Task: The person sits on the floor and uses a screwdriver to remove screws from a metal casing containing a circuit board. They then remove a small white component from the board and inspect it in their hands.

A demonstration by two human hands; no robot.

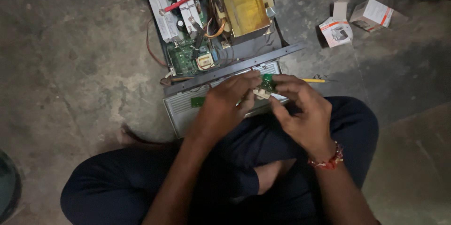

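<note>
Small green circuit board (267, 83) is held between both hands, near the middle of the head view, just above the grey front panel (188, 112) of an opened power unit (216, 27). Left hand (224, 107) is closed around the board's left side, fingertips pinched on it; a whitish part below the board is pressed by the thumb. Right hand (300, 112) grips the board's right edge with fingertips curled over it. A red beaded wristband (329, 161) is worn on the right wrist. Farther away, a yellow-wrapped transformer (242, 1), two white blocks (174, 11) joined by a red cable, and a larger green board (185, 55) are seen inside the open case. A yellow-handled tool (314, 80) lies on the concrete floor (70, 65) just right of the hands. Two small cartons (357, 20) rest at far right. Legs in dark trousers (117, 182) are crossed at the near edge.
</note>
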